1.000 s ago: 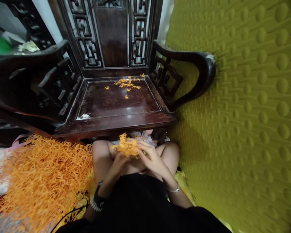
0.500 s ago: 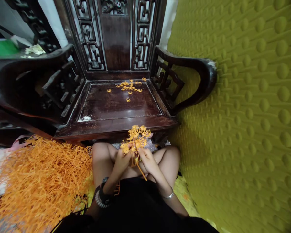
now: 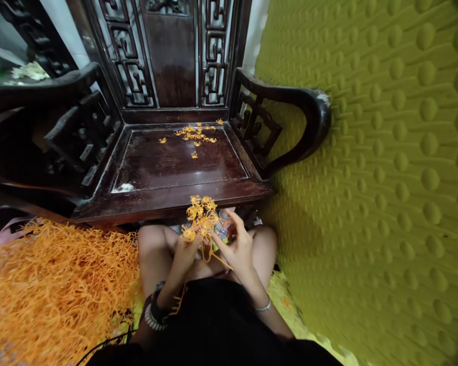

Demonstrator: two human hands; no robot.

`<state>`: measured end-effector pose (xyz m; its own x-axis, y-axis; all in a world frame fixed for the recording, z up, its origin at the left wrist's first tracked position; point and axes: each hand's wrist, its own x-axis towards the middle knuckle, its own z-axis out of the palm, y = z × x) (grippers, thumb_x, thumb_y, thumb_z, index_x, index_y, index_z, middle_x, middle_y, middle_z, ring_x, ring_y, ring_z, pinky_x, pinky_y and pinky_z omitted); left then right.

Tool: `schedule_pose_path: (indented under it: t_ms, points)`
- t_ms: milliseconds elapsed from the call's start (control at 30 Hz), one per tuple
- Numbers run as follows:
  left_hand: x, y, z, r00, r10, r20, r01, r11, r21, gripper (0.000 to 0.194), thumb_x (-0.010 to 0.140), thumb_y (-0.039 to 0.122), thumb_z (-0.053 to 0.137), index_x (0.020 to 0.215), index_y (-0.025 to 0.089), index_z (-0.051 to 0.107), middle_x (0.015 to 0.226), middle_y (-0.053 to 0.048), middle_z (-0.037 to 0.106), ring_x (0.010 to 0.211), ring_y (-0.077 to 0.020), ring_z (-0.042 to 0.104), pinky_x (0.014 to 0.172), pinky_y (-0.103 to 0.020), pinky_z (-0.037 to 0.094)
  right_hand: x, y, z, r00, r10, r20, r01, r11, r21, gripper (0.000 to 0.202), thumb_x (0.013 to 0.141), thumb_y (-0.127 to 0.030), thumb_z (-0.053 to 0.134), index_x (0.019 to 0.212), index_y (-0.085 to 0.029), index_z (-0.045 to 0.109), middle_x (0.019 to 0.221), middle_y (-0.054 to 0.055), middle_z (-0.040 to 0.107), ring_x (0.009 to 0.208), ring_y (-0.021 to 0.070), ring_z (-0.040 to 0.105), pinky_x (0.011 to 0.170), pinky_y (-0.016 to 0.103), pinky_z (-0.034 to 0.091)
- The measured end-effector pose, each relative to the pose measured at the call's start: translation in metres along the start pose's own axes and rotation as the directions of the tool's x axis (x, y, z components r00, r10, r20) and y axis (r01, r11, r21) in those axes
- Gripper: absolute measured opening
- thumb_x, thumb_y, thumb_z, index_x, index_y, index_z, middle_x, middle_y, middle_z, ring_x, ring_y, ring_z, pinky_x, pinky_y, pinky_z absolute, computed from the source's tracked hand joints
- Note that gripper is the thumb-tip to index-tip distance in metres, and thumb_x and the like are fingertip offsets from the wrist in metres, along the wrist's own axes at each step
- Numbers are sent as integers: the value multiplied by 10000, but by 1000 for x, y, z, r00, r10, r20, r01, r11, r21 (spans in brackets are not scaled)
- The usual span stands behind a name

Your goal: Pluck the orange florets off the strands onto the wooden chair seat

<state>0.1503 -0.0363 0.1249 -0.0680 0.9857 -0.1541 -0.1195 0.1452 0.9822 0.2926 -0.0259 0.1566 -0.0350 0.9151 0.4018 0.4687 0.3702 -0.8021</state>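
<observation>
My left hand (image 3: 184, 255) is closed around the lower part of a cluster of orange flower-like plastic pieces (image 3: 200, 212), held above my lap. Thin curled petals stick out over the fingers. An orange stem (image 3: 222, 261) trails from the cluster toward my right wrist. Beside it my right hand (image 3: 241, 250) has its index finger raised and its thumb stretched toward the cluster. The fingers are apart; whether the thumb touches a stem cannot be made out. Several small loose orange pieces (image 3: 194, 134) lie on the seat of the dark wooden chair (image 3: 156, 165) ahead.
A large heap of orange branching strands (image 3: 64, 290) lies at my left. Whitish scraps (image 3: 122, 188) sit at the seat's front left corner. The chair's curved armrest (image 3: 316, 122) reaches toward a yellow-green bumpy padded surface (image 3: 385, 203) on the right.
My right hand has moved slightly right, and its fingers have spread away from the cluster. My left hand still grips it. The whole view has shifted a little.
</observation>
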Motion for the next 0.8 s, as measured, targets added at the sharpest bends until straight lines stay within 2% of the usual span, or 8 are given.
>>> schedule_pose_path:
  t_ms: [133,233,333,400,467,567,700,800]
  points:
    - [-6,3,-5,998,42,53,-47,993,111,234,819,349,522,645,200,570,573,-26,616,602,-196,582,676,-321,462,8,7,-4,953,-164,256,177,984,-28,373,905,-286,542,1276,-245,530,1057,89,638,948,234,614,836,357,489]
    - [-11,10,-11,989,75,124,-97,979,177,216,812,284,540,622,190,580,655,-37,635,671,-198,578,690,-308,437,13,13,-4,905,-180,386,204,979,-23,341,922,-271,498,1257,-229,543,1093,101,635,1001,243,615,853,364,494]
    - [-15,13,-16,985,88,146,-119,968,222,217,861,279,511,674,187,572,676,-23,615,667,-184,552,676,-294,411,13,15,1,879,-190,437,174,982,76,295,944,-234,418,1196,-205,567,1097,108,641,1024,233,608,883,367,484]
    - [-17,11,-19,990,90,110,-114,964,242,243,888,291,487,675,189,544,643,-10,578,633,-174,519,637,-285,378,11,15,8,886,-157,437,82,979,186,246,934,-237,433,1111,-201,600,1042,96,655,974,220,612,866,357,484]
    - [-18,8,-21,993,88,76,-104,966,236,282,899,302,473,644,189,514,609,-1,539,607,-164,484,602,-278,347,10,15,16,906,-36,421,-127,926,354,159,883,-280,544,992,-206,634,961,67,662,875,200,616,800,326,496]
    - [-18,5,-23,995,71,71,-82,981,176,331,896,355,472,612,186,491,568,15,480,573,-147,434,568,-264,330,9,13,25,891,160,424,-401,713,575,211,768,-381,704,865,-205,637,793,21,646,694,157,590,657,269,498]
    - [-14,3,-24,996,11,88,-17,998,65,377,819,489,563,613,177,517,588,18,478,586,-133,421,562,-245,348,12,9,27,863,235,447,-496,564,661,315,713,-452,747,833,-191,618,621,-17,587,498,106,496,509,231,444]
    - [-14,0,-24,994,-64,84,66,998,-17,485,772,593,566,541,181,457,517,31,408,516,-111,356,505,-236,311,14,4,25,854,275,442,-520,469,713,323,747,-471,703,690,-184,566,544,-33,498,445,85,421,434,211,368]
